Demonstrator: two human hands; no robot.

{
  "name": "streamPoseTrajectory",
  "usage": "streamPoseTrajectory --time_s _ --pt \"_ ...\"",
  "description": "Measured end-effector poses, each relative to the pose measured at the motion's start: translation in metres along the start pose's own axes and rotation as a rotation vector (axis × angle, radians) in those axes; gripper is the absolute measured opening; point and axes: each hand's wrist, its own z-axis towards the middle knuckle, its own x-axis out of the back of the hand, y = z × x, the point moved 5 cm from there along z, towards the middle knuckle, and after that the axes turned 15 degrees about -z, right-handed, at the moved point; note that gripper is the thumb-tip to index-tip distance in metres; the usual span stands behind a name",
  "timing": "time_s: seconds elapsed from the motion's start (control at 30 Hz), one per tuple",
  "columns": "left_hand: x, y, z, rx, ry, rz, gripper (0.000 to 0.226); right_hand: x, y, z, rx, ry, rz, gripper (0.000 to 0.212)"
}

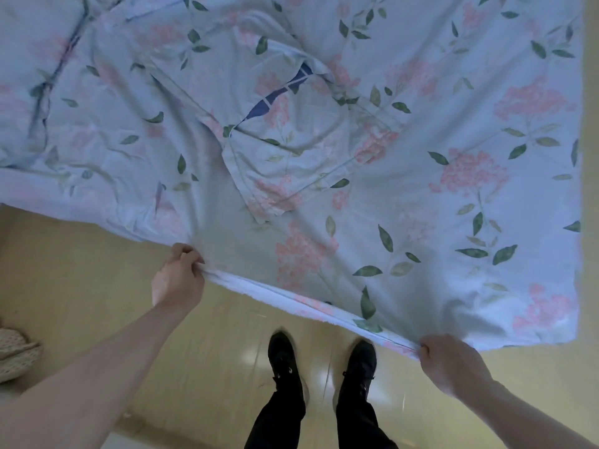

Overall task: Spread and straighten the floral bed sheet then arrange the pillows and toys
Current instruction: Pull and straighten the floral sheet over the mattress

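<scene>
Nearest the camera, black shoes are seen on the yellow floor. Just beyond, the near hem of the floral bed sheet is pinched taut by both hands: the left hand is curled round it on one side, the right hand near the corner. Farther off, the sheet is laid over the bed, but a folded flap and creases are left at the centre. Spreading is judged as begun, straightening unfinished; no pillows or toys are placed on the sheet yet
</scene>
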Motion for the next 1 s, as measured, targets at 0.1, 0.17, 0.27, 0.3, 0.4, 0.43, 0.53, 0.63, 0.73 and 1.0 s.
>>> streamPoseTrajectory --time_s 0.1,0.17,0.27,0.3,0.4,0.43,0.53,0.63,0.73,1.0 --pt "0.015 0.0 -0.004 -0.041 0.045 -0.144 0.022 0.019 -0.048 0.006 0.052 -0.023 -0.073 0.023" --pt "0.015 0.015 -0.012 -0.091 0.034 -0.205 0.023 0.043 -0.094 0.008 0.147 0.018 0.007 0.048" --pt "0.021 0.032 -0.02 -0.162 0.034 -0.307 0.024 0.112 -0.198 0.006 0.357 0.174 0.218 0.075" --pt "0.026 0.037 -0.02 -0.18 0.044 -0.366 0.026 0.137 -0.234 0.006 0.413 0.222 0.275 0.079" --pt "0.044 0.051 -0.014 -0.201 0.048 -0.515 0.032 0.199 -0.315 0.002 0.465 0.303 0.376 0.066" --pt "0.049 0.053 -0.013 -0.206 0.032 -0.534 0.03 0.212 -0.327 0.003 0.452 0.327 0.392 0.05" --pt "0.063 0.044 -0.002 -0.126 -0.095 -0.604 0.031 0.237 -0.335 0.001 0.406 0.353 0.403 0.026" --pt "0.075 0.015 0.012 0.25 -0.164 -0.861 0.037 0.247 -0.326 -0.005 0.439 0.335 0.402 0.029" --pt "0.075 0.006 0.039 0.649 -0.108 -1.402 0.032 0.253 -0.31 -0.004 0.449 0.27 0.42 0.026" --pt "0.032 0.072 0.101 1.064 -0.38 -1.741 0.046 0.29 -0.29 0.006 0.516 0.25 0.535 0.045"
